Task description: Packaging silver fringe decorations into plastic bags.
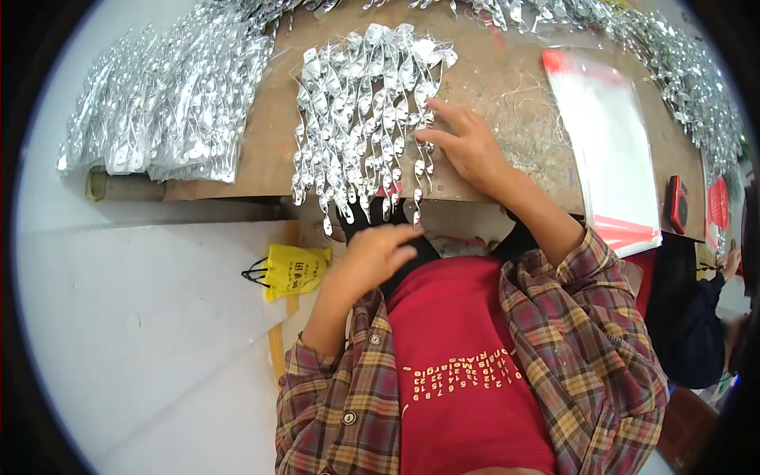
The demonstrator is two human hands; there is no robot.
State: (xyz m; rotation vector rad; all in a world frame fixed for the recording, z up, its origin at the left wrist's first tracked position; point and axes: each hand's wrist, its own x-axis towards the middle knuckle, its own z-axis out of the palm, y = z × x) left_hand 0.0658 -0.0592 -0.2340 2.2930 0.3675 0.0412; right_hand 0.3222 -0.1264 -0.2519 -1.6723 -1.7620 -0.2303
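Note:
A bunch of silvery twisted strands with shiny leaf-shaped pieces (356, 103) lies on the brown work table, its lower ends hanging over the front edge. My right hand (469, 146) is at the right side of the bunch, thumb and forefinger apart, the fingertips at its outermost strands. Just below the table edge, my left hand (378, 252) is beneath the hanging ends. Its fingers are stretched out and the thumb stands away from them, with nothing visible in the grasp.
Packed silver strands in clear bags (170, 103) fill the table's left. Clear plastic sleeves with red ends (606, 142) lie at right, beside a red-and-black device (676, 204). A yellow bag (297, 271) sits below. Another person's arm (712, 297) shows at far right.

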